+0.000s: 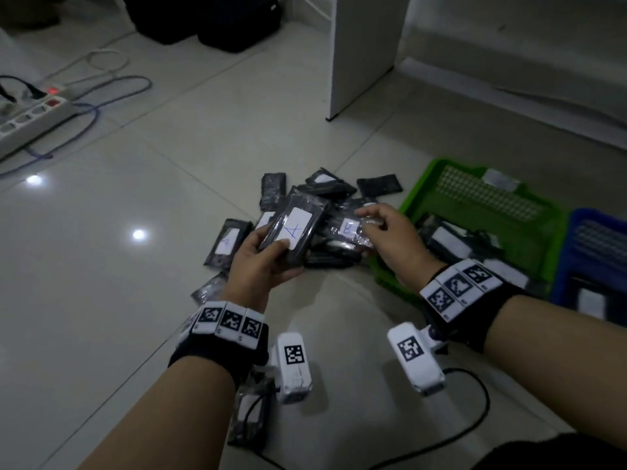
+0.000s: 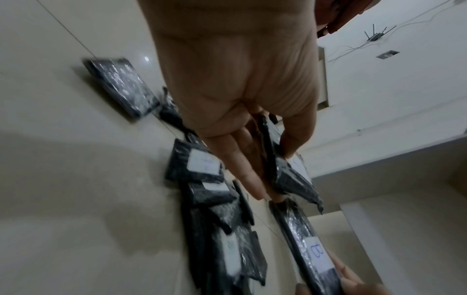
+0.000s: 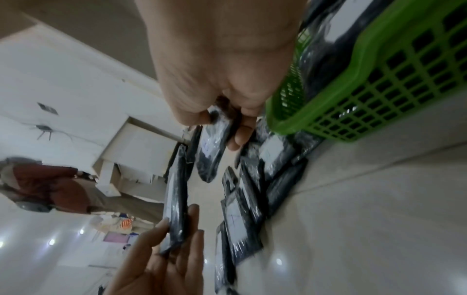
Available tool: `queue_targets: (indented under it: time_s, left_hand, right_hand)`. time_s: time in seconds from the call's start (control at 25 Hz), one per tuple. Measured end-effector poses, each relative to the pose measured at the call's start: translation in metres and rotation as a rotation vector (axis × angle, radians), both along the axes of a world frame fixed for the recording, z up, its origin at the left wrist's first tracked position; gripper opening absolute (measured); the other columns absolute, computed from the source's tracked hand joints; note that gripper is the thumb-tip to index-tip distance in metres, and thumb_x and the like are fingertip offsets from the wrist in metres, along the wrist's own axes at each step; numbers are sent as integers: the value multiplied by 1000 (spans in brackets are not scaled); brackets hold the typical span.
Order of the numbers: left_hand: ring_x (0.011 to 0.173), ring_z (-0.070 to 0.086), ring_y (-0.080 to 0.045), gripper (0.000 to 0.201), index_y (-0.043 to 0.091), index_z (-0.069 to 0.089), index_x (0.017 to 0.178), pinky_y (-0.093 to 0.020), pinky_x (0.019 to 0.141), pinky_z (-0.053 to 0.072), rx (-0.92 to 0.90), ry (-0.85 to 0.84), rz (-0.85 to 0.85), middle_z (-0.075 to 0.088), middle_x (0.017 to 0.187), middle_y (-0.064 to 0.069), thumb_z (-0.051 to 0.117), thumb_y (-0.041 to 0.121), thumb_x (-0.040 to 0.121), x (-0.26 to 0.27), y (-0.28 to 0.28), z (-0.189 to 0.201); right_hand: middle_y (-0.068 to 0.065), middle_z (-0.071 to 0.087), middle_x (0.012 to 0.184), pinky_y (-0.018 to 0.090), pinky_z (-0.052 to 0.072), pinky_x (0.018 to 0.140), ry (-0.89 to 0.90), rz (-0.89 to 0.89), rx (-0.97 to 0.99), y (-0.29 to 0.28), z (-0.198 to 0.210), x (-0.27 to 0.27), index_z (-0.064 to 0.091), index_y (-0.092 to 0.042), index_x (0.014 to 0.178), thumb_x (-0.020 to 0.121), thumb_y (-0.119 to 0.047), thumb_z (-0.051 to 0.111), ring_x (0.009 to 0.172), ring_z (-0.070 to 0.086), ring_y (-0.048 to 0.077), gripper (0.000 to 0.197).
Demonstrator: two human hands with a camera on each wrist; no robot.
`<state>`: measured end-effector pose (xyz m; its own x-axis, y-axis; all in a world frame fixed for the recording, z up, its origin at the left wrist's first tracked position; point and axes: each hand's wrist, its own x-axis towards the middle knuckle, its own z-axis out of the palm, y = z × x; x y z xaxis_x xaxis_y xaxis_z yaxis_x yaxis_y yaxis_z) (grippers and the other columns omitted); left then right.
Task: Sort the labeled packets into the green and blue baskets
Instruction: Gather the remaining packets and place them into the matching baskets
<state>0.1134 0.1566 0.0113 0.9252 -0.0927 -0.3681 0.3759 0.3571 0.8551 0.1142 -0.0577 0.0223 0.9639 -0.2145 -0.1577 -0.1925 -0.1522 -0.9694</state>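
Observation:
Several black packets with white labels lie in a pile [image 1: 325, 198] on the tiled floor. My left hand [image 1: 271, 244] grips a packet marked A [image 1: 298, 228] above the pile; in the left wrist view that packet [image 2: 290, 179] sits between thumb and fingers [image 2: 242, 169]. My right hand [image 1: 373, 222] pinches a packet marked B [image 1: 347, 230], also seen as packet B [image 3: 212, 151] in the right wrist view. The green basket [image 1: 419, 186] stands just right of the pile and holds packets [image 1: 451, 239]. The blue basket [image 1: 567, 259] stands beside it at the right edge, with a labelled packet [image 1: 592, 301] inside.
A power strip [image 1: 30, 120] with cables lies on the floor at far left. A white furniture panel [image 1: 359, 56] stands behind the pile, with black bags [image 1: 203, 18] further back. One stray packet [image 1: 247, 412] lies under my left wrist. A black cable [image 1: 475, 412] runs under my right arm.

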Motion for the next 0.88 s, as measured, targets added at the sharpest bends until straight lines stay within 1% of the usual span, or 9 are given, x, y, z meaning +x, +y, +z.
queue_targets:
  time_s: [0.12, 0.2, 0.28, 0.36, 0.48, 0.56, 0.64, 0.76, 0.88]
  left_hand:
    - [80, 69, -22, 34, 13, 52, 121, -40, 67, 60, -35, -49, -44, 66, 107, -13, 55, 1, 89, 5, -40, 7]
    - [73, 69, -20, 38, 11, 49, 124, -37, 60, 60, -50, -69, -77, 65, 108, -15, 56, 0, 88, 5, -73, 11]
    - [70, 68, -19, 39, 10, 46, 122, -31, 55, 56, -56, -69, -86, 63, 113, -17, 60, 1, 87, 1, -102, 13]
    - [76, 68, -20, 37, 12, 44, 116, -30, 55, 55, -60, -65, -97, 64, 113, -18, 63, 2, 85, -3, -127, 14]
    - [79, 68, -19, 35, 12, 43, 115, -29, 57, 56, -52, -68, -124, 67, 102, -13, 61, 1, 86, -8, -156, 18]
    - [78, 67, -18, 37, 11, 43, 118, -31, 60, 59, -34, -73, -137, 67, 96, -9, 57, -3, 87, -10, -170, 24]
    - [77, 68, -17, 37, 12, 45, 119, -32, 64, 60, -2, -90, -167, 68, 93, -6, 55, -5, 88, -11, -184, 30]
    - [83, 67, -21, 35, 9, 48, 120, -30, 63, 59, 77, -130, -258, 66, 100, -9, 58, -1, 87, -17, -214, 36]
    - [85, 65, -24, 34, 11, 51, 118, -29, 62, 59, 154, -154, -365, 60, 93, -6, 58, -2, 87, -33, -259, 35]
  right_hand:
    - [4, 68, 100, 31, 54, 57, -52, -204, -71, -49, 16, -4, 63, -21, 105, 91, -10, 53, 76, 65, 21, 20]
    - [3, 67, 97, 39, 55, 64, -63, -386, -148, -94, 22, -9, 60, -26, 101, 89, -16, 53, 78, 65, 22, 17]
    - [5, 63, 97, 39, 51, 66, -3, -492, -236, -137, 17, -15, 56, -24, 100, 89, -17, 51, 75, 59, 21, 14]
    - [11, 60, 102, 33, 45, 66, 146, -487, -311, -167, 8, -20, 56, -18, 104, 92, -11, 49, 74, 53, 22, 16]
    - [15, 63, 113, 36, 49, 76, 305, -324, -336, -192, -13, -21, 63, -16, 113, 89, 1, 51, 92, 60, 30, 32]
    - [15, 66, 108, 37, 52, 70, 362, -199, -342, -196, -17, -22, 63, -19, 119, 86, 5, 51, 84, 63, 29, 42]
    - [10, 66, 95, 30, 47, 58, 353, -207, -351, -201, -12, -30, 64, -19, 118, 88, 3, 49, 68, 57, 21, 41]
    - [5, 68, 99, 36, 53, 71, 253, -399, -325, -218, -2, -56, 71, -23, 97, 91, -8, 49, 80, 62, 28, 27]
    - [6, 70, 79, 50, 55, 72, 156, -627, -268, -252, 5, -95, 68, -28, 70, 90, -13, 47, 82, 65, 40, 32]
